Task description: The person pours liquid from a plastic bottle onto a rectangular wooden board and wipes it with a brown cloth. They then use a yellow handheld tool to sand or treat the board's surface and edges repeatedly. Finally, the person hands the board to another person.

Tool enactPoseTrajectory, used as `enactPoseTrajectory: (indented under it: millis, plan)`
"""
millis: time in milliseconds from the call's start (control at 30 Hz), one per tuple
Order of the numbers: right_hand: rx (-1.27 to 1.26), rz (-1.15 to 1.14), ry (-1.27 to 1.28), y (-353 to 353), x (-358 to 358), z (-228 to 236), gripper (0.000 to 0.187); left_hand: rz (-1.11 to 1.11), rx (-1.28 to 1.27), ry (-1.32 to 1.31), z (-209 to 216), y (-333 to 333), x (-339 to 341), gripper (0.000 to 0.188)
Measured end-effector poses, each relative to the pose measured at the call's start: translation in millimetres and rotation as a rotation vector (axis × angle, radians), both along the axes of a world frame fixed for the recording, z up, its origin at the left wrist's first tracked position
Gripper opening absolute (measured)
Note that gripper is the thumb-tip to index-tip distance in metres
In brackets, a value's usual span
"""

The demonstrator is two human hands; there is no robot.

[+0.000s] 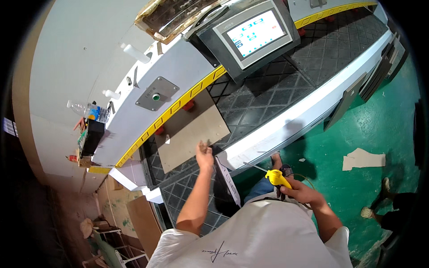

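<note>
My left hand (204,157) is stretched out over the near edge of a flat grey-brown board (192,131). Its fingertips are blurred, so whether they pinch something small does not show. The board lies on the black, grid-patterned bed (263,102) of a machine, below the yellow strip. A small white scrap (167,139) rests on its left part. At my waist, my right hand (300,192) is wrapped round a yellow air blow gun (278,178). The gun's long thin nozzle points left toward the machine's white edge, and a thin hose trails by my hand.
A lit touch screen (255,33) stands over the bed. White bottles (135,53) and a clear plastic bottle (87,109) sit on the machine's back ledge. Dark panels (346,100) lean on the right side. A cardboard piece (364,160) lies on the green floor near another person's feet.
</note>
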State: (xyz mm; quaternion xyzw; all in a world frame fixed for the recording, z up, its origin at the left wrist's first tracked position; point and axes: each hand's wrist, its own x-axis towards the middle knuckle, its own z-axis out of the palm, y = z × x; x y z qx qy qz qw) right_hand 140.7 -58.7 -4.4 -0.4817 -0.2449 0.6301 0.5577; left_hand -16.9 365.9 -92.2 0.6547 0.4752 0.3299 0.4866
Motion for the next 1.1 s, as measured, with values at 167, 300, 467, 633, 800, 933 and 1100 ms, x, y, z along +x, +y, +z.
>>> enactPoseTrajectory:
  millis: [167, 300, 467, 633, 800, 933, 1100]
  plan:
    - [-0.075, -0.189, -0.072, -2.6, 2.0, 7.9, 0.036, -0.497, 0.258, 1.051, 36.5, 29.8, -13.1, 0.124]
    - [-0.085, -0.319, -0.159, -6.3, 0.5, 2.1, 0.036, -0.685, 0.219, 1.342, 37.7, 17.9, -6.0, 0.157]
    - [-0.078, -0.248, -0.004, -29.2, 3.9, -7.1, 0.036, -0.617, 0.139, 1.329, 26.3, 12.2, -0.3, 0.165]
    - [-0.186, -0.224, 0.122, -36.9, 12.9, 16.8, 0.036, -0.824, 0.132, 1.359, 35.5, 34.1, -10.1, 0.169]
    - [-0.242, -0.127, -0.074, -30.2, 22.8, 32.7, 0.028, -0.919, 0.248, 1.490, 44.6, 39.1, -13.0, 0.169]
    - [-0.252, -0.163, -0.051, -30.8, 29.7, 27.1, 0.034, -0.867, 0.302, 1.489, 46.5, 32.5, -13.4, 0.166]
    - [-0.287, 0.023, -0.104, -40.8, 28.1, 4.1, 0.032, -0.839, 0.283, 1.382, 51.3, 32.8, -18.7, 0.164]
